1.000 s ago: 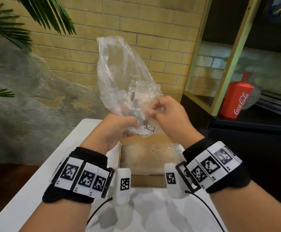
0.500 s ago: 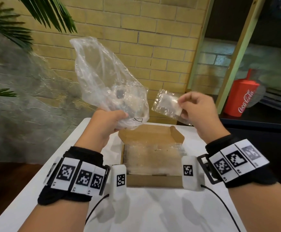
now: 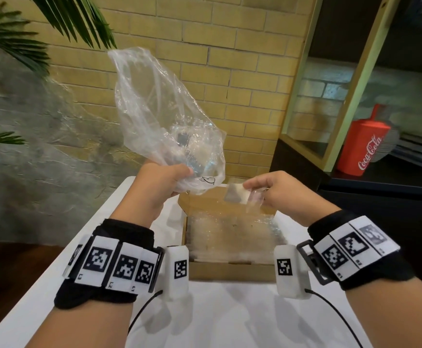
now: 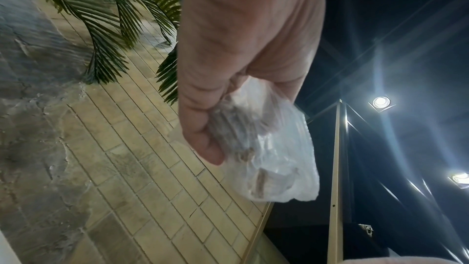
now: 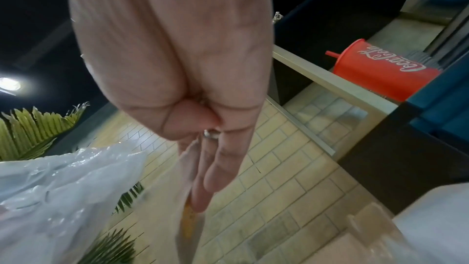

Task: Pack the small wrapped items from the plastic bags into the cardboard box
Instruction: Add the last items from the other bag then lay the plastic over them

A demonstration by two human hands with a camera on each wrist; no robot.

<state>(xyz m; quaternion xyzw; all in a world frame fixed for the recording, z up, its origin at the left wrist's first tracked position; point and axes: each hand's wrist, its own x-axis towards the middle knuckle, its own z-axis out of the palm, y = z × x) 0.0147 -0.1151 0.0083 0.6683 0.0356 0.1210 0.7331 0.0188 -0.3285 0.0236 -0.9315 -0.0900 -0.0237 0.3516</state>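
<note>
My left hand (image 3: 164, 182) grips a crumpled clear plastic bag (image 3: 164, 121) by its lower end, holding it up above the table; a few small wrapped items show through it. The same bag (image 4: 269, 148) bulges from my fist in the left wrist view. My right hand (image 3: 267, 189) pinches one small wrapped item (image 3: 237, 194) in clear film just over the far edge of the open cardboard box (image 3: 230, 270). In the right wrist view the wrapped item (image 5: 187, 198) hangs edge-on under my fingers. Clear-wrapped packets line the box floor.
The box sits on a white table (image 3: 230, 320). A yellow brick wall and palm fronds (image 3: 8, 38) stand behind and to the left. To the right is a dark cabinet with a red Coca-Cola cup (image 3: 363, 146) on its shelf.
My right hand drew one wrapped item out of the bag, swung right, then came down toward the box's far edge. The left hand kept the bag raised, shifting slightly left.
</note>
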